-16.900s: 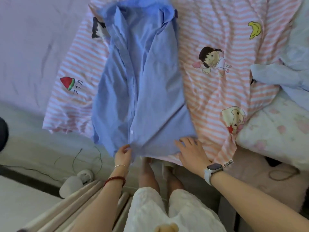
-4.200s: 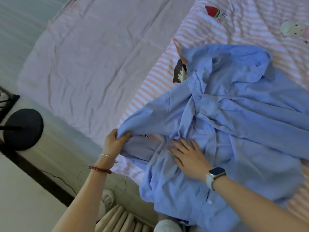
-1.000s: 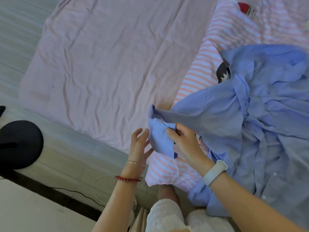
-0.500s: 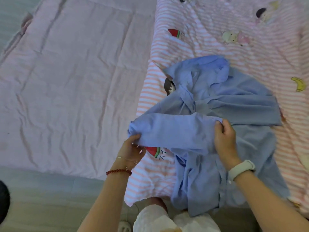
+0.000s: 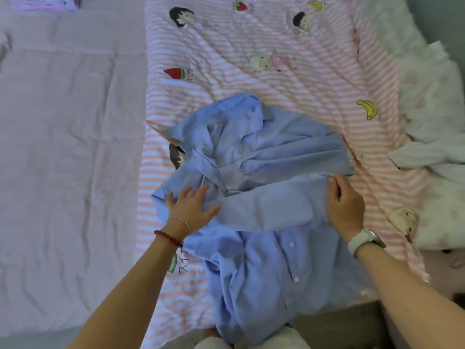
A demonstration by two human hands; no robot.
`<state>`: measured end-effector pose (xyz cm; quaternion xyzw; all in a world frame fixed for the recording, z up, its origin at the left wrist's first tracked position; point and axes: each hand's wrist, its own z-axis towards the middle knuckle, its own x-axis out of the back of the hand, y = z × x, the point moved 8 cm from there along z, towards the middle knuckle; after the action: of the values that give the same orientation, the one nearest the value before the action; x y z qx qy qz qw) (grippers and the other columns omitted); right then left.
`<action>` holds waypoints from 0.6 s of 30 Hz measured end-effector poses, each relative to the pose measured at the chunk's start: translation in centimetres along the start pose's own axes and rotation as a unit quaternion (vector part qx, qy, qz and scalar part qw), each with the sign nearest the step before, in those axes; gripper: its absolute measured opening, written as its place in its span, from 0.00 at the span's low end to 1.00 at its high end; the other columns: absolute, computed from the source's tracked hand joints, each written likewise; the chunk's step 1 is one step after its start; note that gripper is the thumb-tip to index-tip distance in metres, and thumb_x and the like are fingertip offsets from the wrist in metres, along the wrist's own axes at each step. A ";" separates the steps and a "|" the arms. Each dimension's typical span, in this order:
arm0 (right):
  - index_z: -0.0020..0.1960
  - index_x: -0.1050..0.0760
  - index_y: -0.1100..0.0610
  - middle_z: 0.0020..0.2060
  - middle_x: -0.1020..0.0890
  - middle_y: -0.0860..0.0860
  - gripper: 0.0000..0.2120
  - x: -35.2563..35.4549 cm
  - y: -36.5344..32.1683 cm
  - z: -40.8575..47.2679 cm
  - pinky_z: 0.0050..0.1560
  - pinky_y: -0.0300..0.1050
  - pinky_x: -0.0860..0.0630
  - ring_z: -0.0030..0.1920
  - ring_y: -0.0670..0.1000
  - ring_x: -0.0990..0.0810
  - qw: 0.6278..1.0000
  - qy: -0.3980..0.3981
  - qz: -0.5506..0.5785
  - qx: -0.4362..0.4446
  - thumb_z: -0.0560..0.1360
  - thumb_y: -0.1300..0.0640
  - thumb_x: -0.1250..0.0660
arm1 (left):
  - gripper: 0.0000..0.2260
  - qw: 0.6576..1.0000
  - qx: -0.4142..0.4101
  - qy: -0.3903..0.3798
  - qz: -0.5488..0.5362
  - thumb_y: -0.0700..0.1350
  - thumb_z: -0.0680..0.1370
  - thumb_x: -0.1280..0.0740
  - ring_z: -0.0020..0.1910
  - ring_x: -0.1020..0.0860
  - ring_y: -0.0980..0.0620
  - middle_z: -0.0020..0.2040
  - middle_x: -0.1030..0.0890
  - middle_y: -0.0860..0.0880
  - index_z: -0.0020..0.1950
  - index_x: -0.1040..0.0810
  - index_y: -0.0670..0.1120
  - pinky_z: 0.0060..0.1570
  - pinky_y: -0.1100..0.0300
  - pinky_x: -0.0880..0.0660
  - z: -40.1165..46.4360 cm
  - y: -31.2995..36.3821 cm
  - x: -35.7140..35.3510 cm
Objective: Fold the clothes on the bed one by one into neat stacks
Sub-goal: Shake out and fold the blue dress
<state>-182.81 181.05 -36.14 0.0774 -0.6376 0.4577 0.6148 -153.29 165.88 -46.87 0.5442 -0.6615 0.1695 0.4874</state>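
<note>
Blue shirt [image 5: 264,222]: lies rumpled on the striped quilt [image 5: 276,79], one sleeve [image 5: 269,205] laid across the body between both hands. Left hand [image 5: 192,207]: fingers spread, flat on the sleeve's near end. Right hand [image 5: 344,205]: fingers curled, pinching the sleeve's far end. White garment [image 5: 427,157]: beyond the right hand.

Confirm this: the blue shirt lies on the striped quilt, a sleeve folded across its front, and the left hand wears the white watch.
Not quite. In the head view the white watch sits on the right hand's wrist; the left hand wears bracelets. The blue shirt does lie on the striped quilt, sleeve across its front.
</note>
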 end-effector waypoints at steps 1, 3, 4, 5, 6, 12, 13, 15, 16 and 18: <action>0.53 0.22 0.66 0.39 0.20 0.68 0.12 0.2 0.8 1.3 0.35 0.53 0.31 0.38 0.69 0.22 1.000 0.001 0.000 0.010 0.79 0.60 0.41 | 0.25 0.999 0.004 -0.043 0.013 0.62 0.76 0.40 0.69 0.35 0.49 0.61 0.23 0.52 0.70 0.35 0.55 0.68 0.44 0.49 1.2 0.8 -0.7; 0.51 0.22 0.66 0.36 0.21 0.67 0.13 0.4 2.1 4.2 0.33 0.52 0.32 0.35 0.67 0.23 0.999 0.006 0.010 0.035 0.79 0.60 0.42 | 0.14 0.997 0.002 -0.072 0.007 0.55 0.78 0.40 0.60 0.26 0.47 0.53 0.19 0.50 0.60 0.25 0.52 0.65 0.49 0.40 2.6 2.8 -0.9; 0.50 0.22 0.67 0.35 0.21 0.67 0.13 0.4 2.9 5.7 0.33 0.50 0.33 0.34 0.66 0.23 0.999 0.007 0.018 0.044 0.78 0.60 0.42 | 0.11 0.999 0.001 -0.046 -0.029 0.50 0.79 0.40 0.56 0.24 0.43 0.51 0.18 0.46 0.55 0.22 0.48 0.59 0.51 0.34 3.2 3.6 -0.4; 0.51 0.23 0.66 0.35 0.22 0.67 0.13 0.3 3.7 7.3 0.33 0.48 0.35 0.34 0.66 0.24 0.999 0.005 0.024 0.047 0.79 0.60 0.42 | 0.10 0.997 0.009 0.008 -0.079 0.47 0.79 0.40 0.53 0.23 0.40 0.50 0.19 0.42 0.51 0.21 0.44 0.53 0.51 0.30 3.7 4.2 0.5; 0.52 0.23 0.66 0.34 0.22 0.67 0.13 0.1 4.6 8.9 0.33 0.47 0.37 0.34 0.65 0.24 0.999 0.000 0.029 0.046 0.79 0.59 0.43 | 0.09 0.988 0.027 0.074 -0.130 0.44 0.79 0.38 0.50 0.22 0.38 0.49 0.19 0.40 0.49 0.21 0.41 0.48 0.51 0.30 3.7 4.6 1.7; 0.65 0.28 0.55 0.54 0.23 0.63 0.16 -4.5 8.0 16.8 0.47 0.55 0.31 0.50 0.65 0.25 0.995 -0.088 -0.047 0.019 0.80 0.58 0.46 | 0.14 0.969 0.070 0.234 -0.042 0.44 0.76 0.35 0.58 0.26 0.38 0.56 0.23 0.40 0.60 0.24 0.42 0.63 0.42 0.40 4.2 8.4 3.1; 0.68 0.31 0.55 0.60 0.27 0.62 0.18 -5.6 8.5 17.1 0.55 0.57 0.33 0.56 0.65 0.27 0.989 -0.119 -0.086 0.012 0.80 0.60 0.45 | 0.17 0.971 0.083 0.220 -0.035 0.45 0.76 0.34 0.60 0.28 0.39 0.60 0.25 0.40 0.64 0.26 0.42 0.66 0.41 0.43 4.0 9.0 2.2; 0.71 0.36 0.56 0.64 0.32 0.62 0.22 -7.2 9.0 16.2 0.61 0.59 0.38 0.62 0.64 0.32 0.978 -0.161 -0.132 0.020 0.78 0.62 0.43 | 0.19 0.966 0.091 0.241 -0.040 0.43 0.74 0.31 0.59 0.27 0.36 0.60 0.26 0.38 0.64 0.26 0.40 0.65 0.36 0.42 2.1 10.0 0.7; 0.71 0.35 0.58 0.65 0.33 0.62 0.22 -7.7 8.6 14.8 0.63 0.60 0.39 0.64 0.64 0.34 0.976 -0.168 -0.133 0.047 0.77 0.63 0.43 | 0.17 0.958 0.091 0.269 -0.042 0.43 0.73 0.32 0.57 0.26 0.35 0.58 0.24 0.37 0.61 0.24 0.39 0.63 0.35 0.38 0.6 10.4 -0.1; 0.67 0.30 0.61 0.63 0.29 0.63 0.20 -8.3 7.1 10.6 0.62 0.61 0.37 0.62 0.66 0.31 0.972 -0.175 -0.100 0.125 0.75 0.65 0.40 | 0.17 0.948 0.091 0.301 -0.050 0.46 0.72 0.37 0.51 0.23 0.35 0.53 0.22 0.37 0.55 0.21 0.38 0.55 0.38 0.29 -2.8 11.2 -2.5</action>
<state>-193.13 174.00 -44.86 0.2956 -0.6623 0.4492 0.5217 -162.12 173.34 -44.22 0.5425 -0.4379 0.3604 0.6197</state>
